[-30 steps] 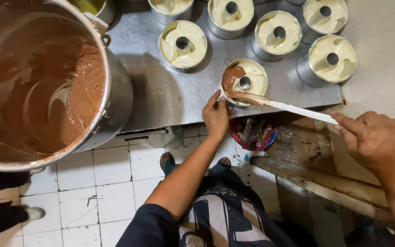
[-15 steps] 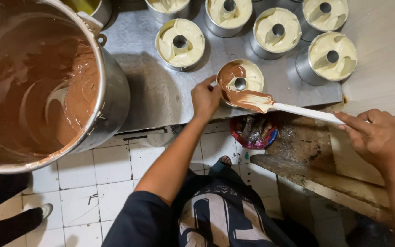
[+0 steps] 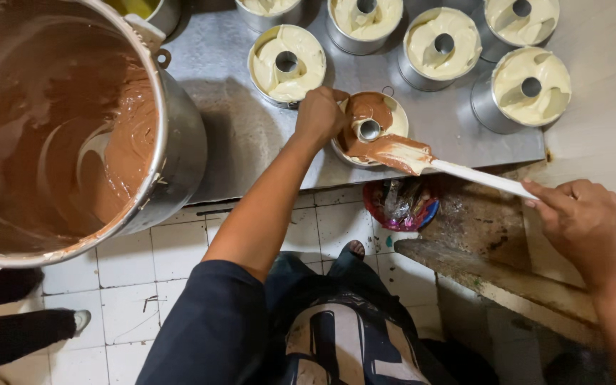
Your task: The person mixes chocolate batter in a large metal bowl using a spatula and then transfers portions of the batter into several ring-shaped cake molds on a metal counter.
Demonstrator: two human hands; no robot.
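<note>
Now the left hand [image 3: 320, 114] has its fingers curled onto the rim of a round tube mould [image 3: 369, 130] at the near edge of the metal counter [image 3: 244, 135], touching it at its nine o'clock side. The right hand [image 3: 584, 221] pinches the white handle of a spatula [image 3: 436, 162], fingers pressed together around its end; the batter-coated blade rests over the mould's rim at about five o'clock. Brown batter covers part of the mould's pale filling. Other moulds filled with pale batter [image 3: 288, 60] stand from ten to two o'clock of it. A large steel pot of chocolate batter [image 3: 73, 135] sits well apart at nine o'clock.
</note>
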